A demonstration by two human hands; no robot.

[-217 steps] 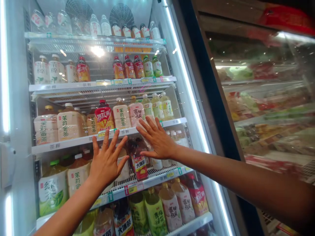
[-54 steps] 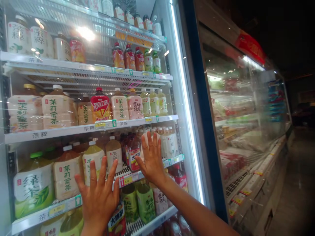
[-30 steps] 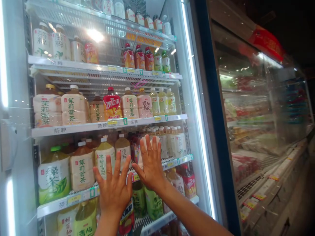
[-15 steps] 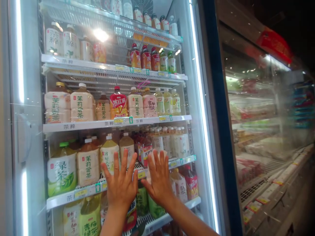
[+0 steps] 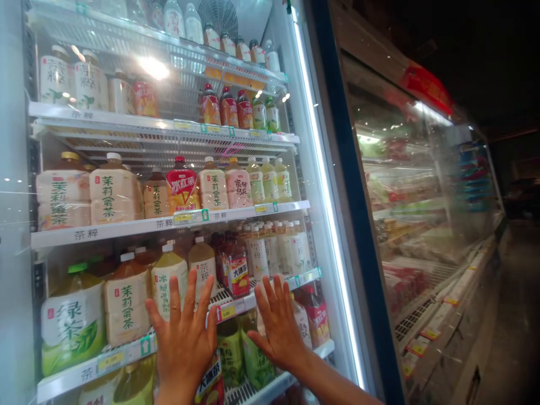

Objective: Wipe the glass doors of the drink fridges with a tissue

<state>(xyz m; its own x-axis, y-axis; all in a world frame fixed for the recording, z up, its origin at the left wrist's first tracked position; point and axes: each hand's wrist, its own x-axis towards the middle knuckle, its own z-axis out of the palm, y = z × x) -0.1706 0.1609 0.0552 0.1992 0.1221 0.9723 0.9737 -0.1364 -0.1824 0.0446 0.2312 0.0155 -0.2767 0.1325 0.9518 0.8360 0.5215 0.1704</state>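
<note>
Your left hand (image 5: 183,337) and right hand (image 5: 280,329) spread, palms toward glass (image 5: 154,67) fronting bottles (image 5: 238,274); contact, can't tell. Pale patch (image 5: 260,322) behind right fingers, unidentified; if loose, could slip, fingers being flat. Bare palms could smear glass.

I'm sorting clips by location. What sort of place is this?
Most likely a supermarket or similar shop: a lit fridge holds rows of bottles, price tags line its shelves, and a display case stands to its right.
</note>
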